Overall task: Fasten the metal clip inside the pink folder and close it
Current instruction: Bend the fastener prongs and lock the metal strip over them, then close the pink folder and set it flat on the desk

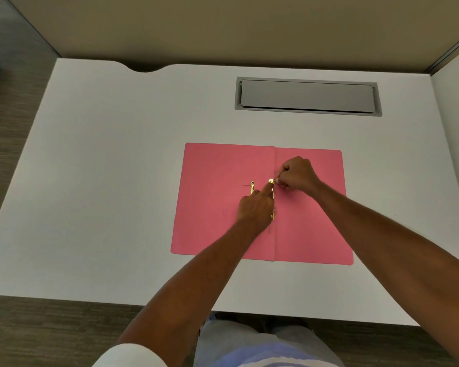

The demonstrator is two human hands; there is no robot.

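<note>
The pink folder [212, 207] lies open and flat on the white desk, its spine fold running front to back through the middle. A gold metal clip [271, 184] sits along the fold, and a second gold strip [252, 187] lies just left of it. My left hand [255, 207] rests on the clip, forefinger stretched out and pressing it near its far end. My right hand [297, 174] pinches a thin prong at the clip's far end between thumb and forefinger. The hands hide the clip's middle.
The white desk [104, 194] has a grey cable-tray flap [308, 96] set into it at the back right and a curved cutout [146, 68] in its far edge. A beige partition stands behind. Floor shows on the left.
</note>
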